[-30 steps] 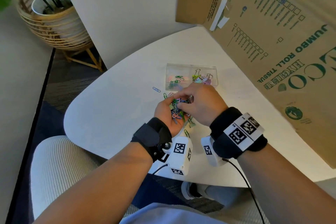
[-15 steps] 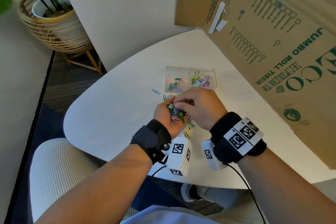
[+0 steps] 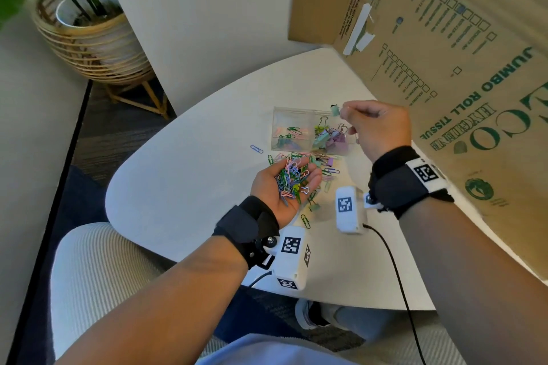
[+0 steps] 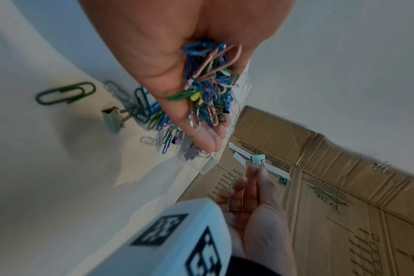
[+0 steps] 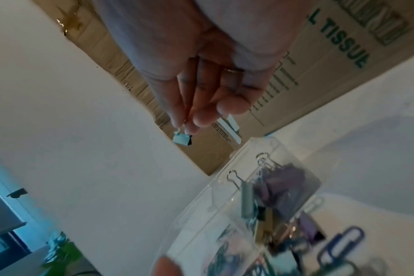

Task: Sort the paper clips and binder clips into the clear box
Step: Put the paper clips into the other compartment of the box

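Note:
My left hand (image 3: 308, 176) lies palm up just above the table, fingers straight, carrying a heap of coloured paper clips (image 3: 292, 179) (image 4: 206, 87). My right hand (image 3: 344, 111) (image 5: 186, 125) pinches a small teal binder clip (image 3: 334, 110) (image 5: 182, 139) (image 4: 258, 158) by its wire handles, above the far right edge of the clear box (image 3: 296, 115). The box's left compartment holds paper clips (image 3: 289, 135). Its right compartment holds binder clips (image 3: 329, 136). More loose clips (image 3: 323, 166) lie on the table between the box and my left hand.
A big cardboard box (image 3: 474, 68) stands along the right of the white table (image 3: 178, 187). A lone blue paper clip (image 3: 256, 149) lies left of the clear box, a green one (image 3: 305, 221) near my left wrist. A potted plant (image 3: 89, 38) stands on the floor, far left.
My right hand has left the heap in my left palm and risen to the clear box with the teal binder clip. My left palm now lies uncovered.

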`<state>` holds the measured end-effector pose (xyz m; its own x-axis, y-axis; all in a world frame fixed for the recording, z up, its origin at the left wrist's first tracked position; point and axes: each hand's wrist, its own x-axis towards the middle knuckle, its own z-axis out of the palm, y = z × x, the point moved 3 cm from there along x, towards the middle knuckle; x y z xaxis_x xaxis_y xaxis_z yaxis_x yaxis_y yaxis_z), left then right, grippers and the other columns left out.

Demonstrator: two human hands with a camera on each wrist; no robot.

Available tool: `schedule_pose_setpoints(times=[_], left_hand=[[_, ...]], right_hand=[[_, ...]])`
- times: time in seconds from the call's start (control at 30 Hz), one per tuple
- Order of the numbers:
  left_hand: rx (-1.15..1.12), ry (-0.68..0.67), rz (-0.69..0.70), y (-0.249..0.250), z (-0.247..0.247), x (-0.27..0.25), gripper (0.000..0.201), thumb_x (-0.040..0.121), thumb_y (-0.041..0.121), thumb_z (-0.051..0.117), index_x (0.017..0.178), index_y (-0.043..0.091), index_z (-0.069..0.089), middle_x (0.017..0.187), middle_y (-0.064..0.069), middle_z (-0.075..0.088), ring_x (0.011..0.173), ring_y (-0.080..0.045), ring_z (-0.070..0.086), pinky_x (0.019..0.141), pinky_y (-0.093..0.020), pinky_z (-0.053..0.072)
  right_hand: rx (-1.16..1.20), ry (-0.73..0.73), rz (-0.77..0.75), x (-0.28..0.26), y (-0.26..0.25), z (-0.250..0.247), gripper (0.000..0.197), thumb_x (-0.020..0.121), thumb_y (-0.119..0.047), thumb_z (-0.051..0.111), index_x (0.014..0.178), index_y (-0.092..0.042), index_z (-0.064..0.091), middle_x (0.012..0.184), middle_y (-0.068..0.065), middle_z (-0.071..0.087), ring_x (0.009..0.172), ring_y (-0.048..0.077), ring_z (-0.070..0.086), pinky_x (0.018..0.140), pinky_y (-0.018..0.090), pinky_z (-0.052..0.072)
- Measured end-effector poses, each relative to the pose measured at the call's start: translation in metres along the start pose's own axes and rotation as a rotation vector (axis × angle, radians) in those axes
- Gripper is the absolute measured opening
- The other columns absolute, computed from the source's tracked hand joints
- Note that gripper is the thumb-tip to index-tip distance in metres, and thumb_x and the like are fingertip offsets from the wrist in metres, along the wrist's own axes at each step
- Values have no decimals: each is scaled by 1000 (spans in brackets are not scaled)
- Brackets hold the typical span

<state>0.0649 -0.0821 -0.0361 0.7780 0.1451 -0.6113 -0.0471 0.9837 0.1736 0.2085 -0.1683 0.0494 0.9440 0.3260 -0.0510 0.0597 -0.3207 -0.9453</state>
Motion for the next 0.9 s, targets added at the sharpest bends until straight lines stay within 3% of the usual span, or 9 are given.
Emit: schedule_pose_setpoints(times=[0.1,0.2,0.27,0.37,0.47,0.6,0.73,0.77,0.9], left_hand=[[-29,-10,-4,1,0,0,46,101,30,35,96,-6,62,82,-23,68,71,-34,70,63,-40,60],[-23,-10,-3,3,-1,0,46,102,31,35,97,-6,63,83,-23,69,72,-34,71,65,-41,60],[-24,-14,-8,2,-1,1,47,101,31,36,96,-6,63,83,-23,69,73,-34,71,64,-42,60],[-27,-18,2,3,-2,4,48,102,32,35,94,-6,63,85,-23,69,75,-34,71,60,-40,60],[-27,-61,6,3,-1,4,41,102,29,34,110,-4,57,87,-22,66,71,-33,68,57,-36,57],[9,-74,15,2,2,1,42,101,27,36,131,0,50,101,-21,66,77,-30,68,60,-36,58],[69,-59,26,0,2,0,43,100,27,37,131,1,51,115,-18,62,100,-29,60,84,-37,52],[68,-58,28,1,1,1,43,100,27,37,131,1,51,114,-18,62,100,-29,59,85,-37,51],[16,-69,40,4,0,0,38,100,26,38,122,0,54,101,-19,65,85,-28,63,70,-36,57]], right_hand=[[-156,-77,11,17,8,1,18,81,-24,74,99,-23,76,91,-3,73,73,10,62,69,26,51],[-340,-211,-5,15,15,6,25,82,-21,72,107,-26,72,103,-5,67,96,11,62,76,18,44],[-332,-264,-61,2,14,11,16,85,-17,69,95,-29,72,98,-6,69,93,11,63,75,16,43],[-309,-379,-123,-21,10,18,17,85,-14,69,86,-31,71,88,-8,71,83,11,66,80,24,50],[-339,-528,-134,-43,7,25,12,85,-10,68,87,-20,74,80,-6,71,70,11,71,78,28,55],[-596,-560,-262,-47,3,32,12,84,-16,70,94,-22,74,89,-10,58,53,-3,61,63,10,43],[-770,-565,-324,-49,6,41,17,82,-23,69,99,-25,74,98,0,56,78,18,65,77,36,54],[-768,-556,-326,-51,6,42,17,83,-24,69,98,-26,74,98,0,55,79,19,64,78,37,54],[-672,-515,-336,-53,3,36,15,86,-25,68,99,-25,75,96,-4,57,62,-2,55,63,6,39]])
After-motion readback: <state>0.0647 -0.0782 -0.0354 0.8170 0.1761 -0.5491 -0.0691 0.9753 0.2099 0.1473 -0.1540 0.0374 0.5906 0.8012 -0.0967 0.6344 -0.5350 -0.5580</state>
